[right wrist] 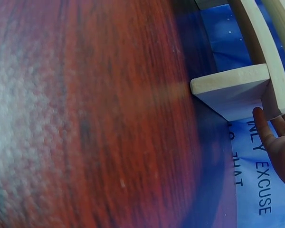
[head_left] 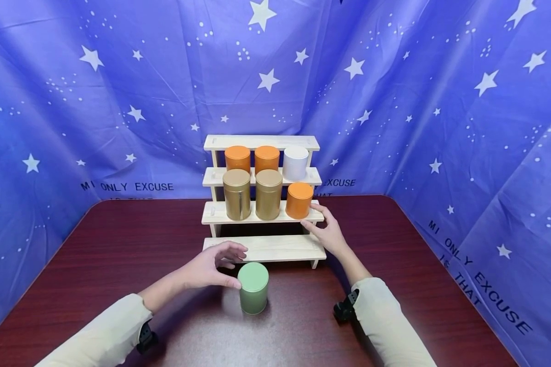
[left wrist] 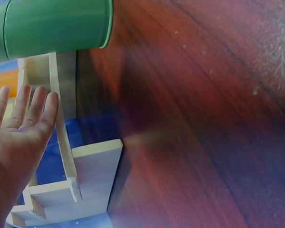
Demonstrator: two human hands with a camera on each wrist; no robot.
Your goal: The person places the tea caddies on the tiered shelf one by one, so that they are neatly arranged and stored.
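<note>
A green lidded tin (head_left: 253,293) stands upright on the table in front of the shelf. My left hand (head_left: 211,265) is at its left side, thumb right at the lid's edge, other fingers extended and spread above and behind it. In the left wrist view those fingers (left wrist: 21,109) are nearly straight. My right hand (head_left: 328,232) is at the right end of the wooden step shelf (head_left: 275,248), thumb and fingers apart, close beside the lower right of an orange tin (head_left: 298,204). That tin sits on the second step from the bottom. The right wrist view catches only part of the right hand (right wrist: 280,147).
Two gold tins (head_left: 236,196) (head_left: 269,196) share the orange tin's step. One step higher are two more orange tins (head_left: 237,158) (head_left: 267,158) and a white tin (head_left: 296,164). A blue star-patterned curtain (head_left: 165,76) surrounds the dark red table (head_left: 119,229).
</note>
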